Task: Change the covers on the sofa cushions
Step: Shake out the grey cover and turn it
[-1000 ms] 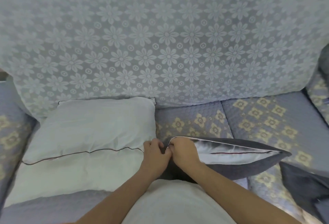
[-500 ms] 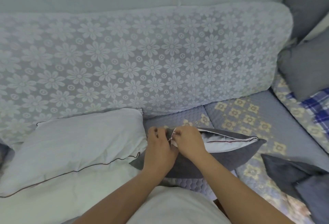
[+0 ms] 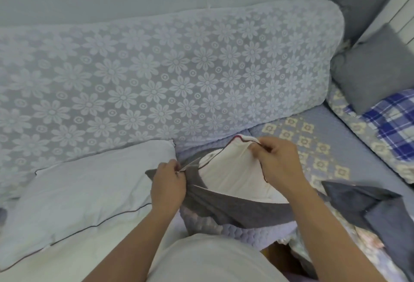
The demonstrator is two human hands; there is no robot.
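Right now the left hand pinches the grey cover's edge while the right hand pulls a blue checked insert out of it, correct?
Not quite. In the head view the left hand does pinch the grey cover edge, but the insert that the right hand pulls is white with dark red piping, not blue checked.

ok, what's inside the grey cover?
A white cushion insert with dark red piping, its upper corner pulled out by the right hand. Its lower part is hidden in the grey cover.

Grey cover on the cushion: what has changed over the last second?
The right hand left the opening's end and now pinches the white insert, lifting its corner out of the grey cover. The left hand still pinches the cover's edge. The bare white cushion stays put.
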